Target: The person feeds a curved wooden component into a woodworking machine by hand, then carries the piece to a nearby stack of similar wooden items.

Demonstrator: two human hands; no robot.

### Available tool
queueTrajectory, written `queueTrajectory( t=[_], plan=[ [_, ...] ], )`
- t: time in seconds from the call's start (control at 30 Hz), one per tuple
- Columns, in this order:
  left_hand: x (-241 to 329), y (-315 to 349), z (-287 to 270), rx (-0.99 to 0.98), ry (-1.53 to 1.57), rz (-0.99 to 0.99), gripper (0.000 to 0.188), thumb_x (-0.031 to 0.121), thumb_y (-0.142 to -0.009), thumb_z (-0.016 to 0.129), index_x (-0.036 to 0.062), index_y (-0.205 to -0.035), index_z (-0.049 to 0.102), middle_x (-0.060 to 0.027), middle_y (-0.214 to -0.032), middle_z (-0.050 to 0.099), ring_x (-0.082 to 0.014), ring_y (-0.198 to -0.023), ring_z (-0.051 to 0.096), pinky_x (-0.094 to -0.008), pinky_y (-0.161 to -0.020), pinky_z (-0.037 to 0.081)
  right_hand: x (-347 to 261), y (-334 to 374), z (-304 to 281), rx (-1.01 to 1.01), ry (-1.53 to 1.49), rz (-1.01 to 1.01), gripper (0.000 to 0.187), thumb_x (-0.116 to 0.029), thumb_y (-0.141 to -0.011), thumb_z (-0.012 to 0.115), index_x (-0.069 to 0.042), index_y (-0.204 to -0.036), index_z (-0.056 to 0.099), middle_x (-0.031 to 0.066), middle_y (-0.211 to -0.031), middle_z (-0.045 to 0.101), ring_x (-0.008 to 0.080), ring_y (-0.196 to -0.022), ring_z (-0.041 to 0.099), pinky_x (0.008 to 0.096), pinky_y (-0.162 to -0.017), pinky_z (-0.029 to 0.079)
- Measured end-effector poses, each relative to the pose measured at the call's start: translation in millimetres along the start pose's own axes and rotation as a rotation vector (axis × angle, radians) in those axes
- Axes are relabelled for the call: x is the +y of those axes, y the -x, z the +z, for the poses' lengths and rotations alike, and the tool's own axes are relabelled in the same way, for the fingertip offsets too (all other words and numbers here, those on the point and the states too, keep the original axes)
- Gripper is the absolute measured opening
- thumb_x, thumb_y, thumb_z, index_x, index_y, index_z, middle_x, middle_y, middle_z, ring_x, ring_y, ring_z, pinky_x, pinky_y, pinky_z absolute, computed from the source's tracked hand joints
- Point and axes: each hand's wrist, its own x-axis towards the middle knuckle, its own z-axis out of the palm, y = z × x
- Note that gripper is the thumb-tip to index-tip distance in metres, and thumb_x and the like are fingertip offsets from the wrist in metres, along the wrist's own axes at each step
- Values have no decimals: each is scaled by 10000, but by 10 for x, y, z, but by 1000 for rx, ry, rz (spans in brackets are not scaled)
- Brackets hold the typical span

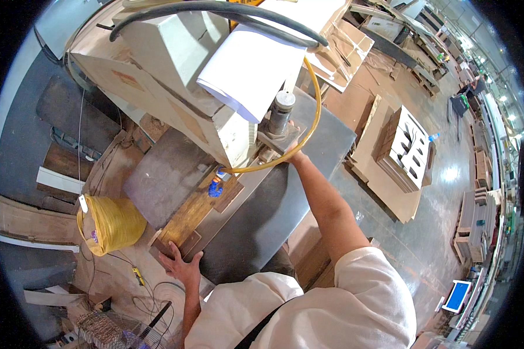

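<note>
At a dark grey machine table (262,218), a worker's left hand (183,269) spreads its fingers wide, gripping nothing, at the near end of a brown wooden strip (191,225) stretching ahead of them. The right hand (295,150) reaches beside a metal cylinder (280,116) (fingers partly hidden, their grip impossible to tell), a yellow hose (318,96) curving past the wrist.

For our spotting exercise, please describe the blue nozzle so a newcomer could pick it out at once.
Find the large cream machine over the dark worktable. Follow the curving yellow hose to its lower end, by the long wooden board. There sits the short, knobbly nozzle, bright blue unlike the yellow hose and brown board.
</note>
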Motion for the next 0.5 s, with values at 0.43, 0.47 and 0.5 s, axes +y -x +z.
queueTrajectory(
  t=[0.43, 0.47, 0.5],
  plan=[
    [45, -31, 72, 18, -2, 6, 1176, 484, -601, 893, 322, -1585, 269, -270, -1633, 82, -438, -1509, 116, -757, -1074, 159, -52, -76, -241, -28, -44, 71, 967, -540, -541, 834, -240, -1401, 508, 104, -1503, 365, 525, -1386, 234, 781, -1041, 150],
    [57, -37, 77, 11, -6, -2, 1175, 479, -603, 893, 323, -1585, 268, -268, -1633, 83, -438, -1509, 117, -756, -1075, 161, -42, -79, -234, -18, -51, 69, 964, -537, -545, 833, -241, -1402, 505, 105, -1504, 364, 526, -1386, 237, 779, -1041, 150],
    [71, -43, 81, 4, -9, -9, 1174, 474, -605, 894, 324, -1585, 266, -267, -1633, 83, -438, -1508, 118, -756, -1075, 162, -33, -81, -228, -8, -57, 66, 961, -535, -549, 831, -242, -1403, 502, 105, -1505, 363, 526, -1385, 240, 778, -1042, 151]
  ],
)
